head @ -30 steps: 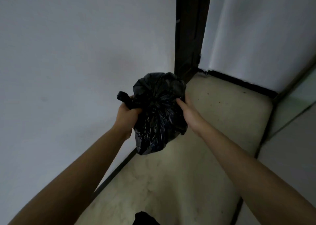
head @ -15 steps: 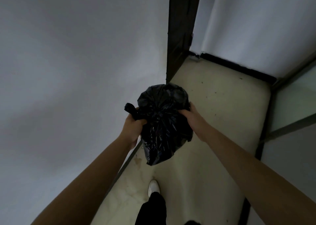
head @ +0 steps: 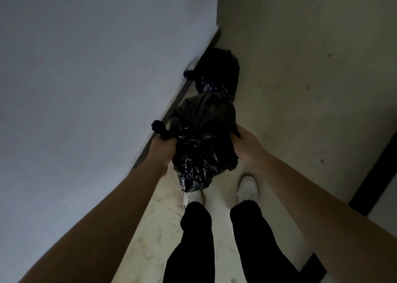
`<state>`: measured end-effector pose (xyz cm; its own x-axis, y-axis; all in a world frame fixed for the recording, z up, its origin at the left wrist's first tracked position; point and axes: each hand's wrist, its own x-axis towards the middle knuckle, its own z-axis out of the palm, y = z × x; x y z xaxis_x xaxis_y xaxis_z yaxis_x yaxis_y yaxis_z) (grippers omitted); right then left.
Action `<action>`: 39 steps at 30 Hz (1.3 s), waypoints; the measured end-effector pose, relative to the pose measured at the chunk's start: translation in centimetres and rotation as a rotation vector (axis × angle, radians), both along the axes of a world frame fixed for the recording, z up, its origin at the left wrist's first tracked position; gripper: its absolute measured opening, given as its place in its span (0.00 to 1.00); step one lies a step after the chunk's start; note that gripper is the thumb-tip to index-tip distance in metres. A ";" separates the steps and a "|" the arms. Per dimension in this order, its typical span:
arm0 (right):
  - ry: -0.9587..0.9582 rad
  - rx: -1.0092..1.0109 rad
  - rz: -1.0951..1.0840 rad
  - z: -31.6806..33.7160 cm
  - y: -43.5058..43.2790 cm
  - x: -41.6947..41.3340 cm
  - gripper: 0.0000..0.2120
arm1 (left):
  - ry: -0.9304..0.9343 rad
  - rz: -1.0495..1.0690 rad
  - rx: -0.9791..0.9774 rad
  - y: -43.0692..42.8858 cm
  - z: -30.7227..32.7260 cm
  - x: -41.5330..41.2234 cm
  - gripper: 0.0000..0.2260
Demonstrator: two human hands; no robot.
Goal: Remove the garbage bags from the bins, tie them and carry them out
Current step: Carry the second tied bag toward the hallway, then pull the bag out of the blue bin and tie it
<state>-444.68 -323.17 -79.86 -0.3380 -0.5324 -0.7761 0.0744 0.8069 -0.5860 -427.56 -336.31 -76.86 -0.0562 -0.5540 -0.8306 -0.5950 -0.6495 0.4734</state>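
Gripping black garbage bag: left hand fingers curled round knotted neck, right hand fingers clutching side. Beyond fingertips, blurred second bag on floor.

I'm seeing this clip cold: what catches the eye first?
A shiny black garbage bag at centre, gripped by the left hand at its neck and the right hand at its side. Just beyond it, a second black bag lies on the floor by the wall.
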 end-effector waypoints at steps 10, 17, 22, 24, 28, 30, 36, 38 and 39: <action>-0.007 0.046 0.113 -18.8 -4.1 0.9 0.20 | -0.078 0.162 0.090 -2.0 -20.3 0.3 0.13; -0.121 0.014 -0.035 -21.4 -6.0 1.7 0.25 | -0.045 0.214 -0.033 -2.1 -22.8 1.8 0.22; 0.034 -0.031 0.038 -15.8 -5.5 1.2 0.26 | -0.203 -0.255 -0.460 -1.6 -17.0 2.4 0.13; 0.178 -0.083 0.086 -11.7 -5.8 -0.2 0.27 | -0.220 -0.388 -0.613 -2.2 -12.5 2.1 0.13; 0.518 -0.211 0.198 0.0 -7.6 -4.3 0.27 | -0.200 -0.605 -0.894 -4.8 -0.9 -0.2 0.20; 0.678 -0.290 0.224 8.2 -8.9 -6.7 0.28 | -0.154 -0.675 -1.066 -6.4 7.1 -2.3 0.21; 0.978 -0.527 0.194 36.9 -10.0 -10.4 0.31 | -0.009 -0.647 -1.497 -9.2 34.4 -5.4 0.21; 1.088 -0.613 0.197 46.7 -8.8 -9.7 0.32 | 0.009 -0.615 -1.619 -8.9 44.2 -4.1 0.20; 1.128 -0.644 0.208 50.2 -8.4 -9.5 0.31 | 0.018 -0.604 -1.672 -9.1 47.9 -3.6 0.20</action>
